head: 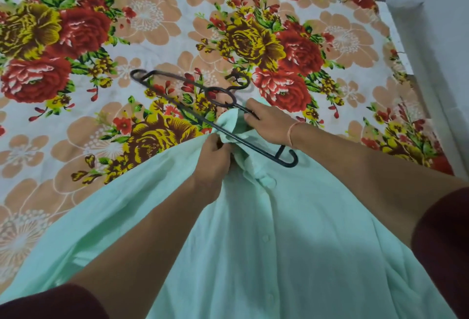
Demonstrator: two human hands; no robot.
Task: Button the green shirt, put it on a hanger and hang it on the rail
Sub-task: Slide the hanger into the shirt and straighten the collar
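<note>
From the head camera we look down on the green shirt, which spreads from the lower edge of the frame up toward both hands and lies front-up on a bed covered by a floral sheet of red, yellow and peach blooms. Its front band runs up the middle with the buttons we can see sitting closed along it, and the cloth narrows to a bunched collar at the top. Our left hand is at that collar, its fingers curled tight round a fold of the green cloth just beside the neck opening. Our right hand sits a little further up and to the right, its fingers and thumb clamped on one arm of the black hanger. The hanger is tilted across the scene: its far end reaches out over the sheet to the upper left, its curled hook lies above the collar, and its near end, with a small upturned notch, sticks out below the right wrist and crosses over the shirt's shoulder area. We cannot tell whether any part of the hanger has gone inside the neck. A thin thread band circles the right wrist, and dark maroon sleeves show at both lower corners. Pale floor borders the bed on the right.
</note>
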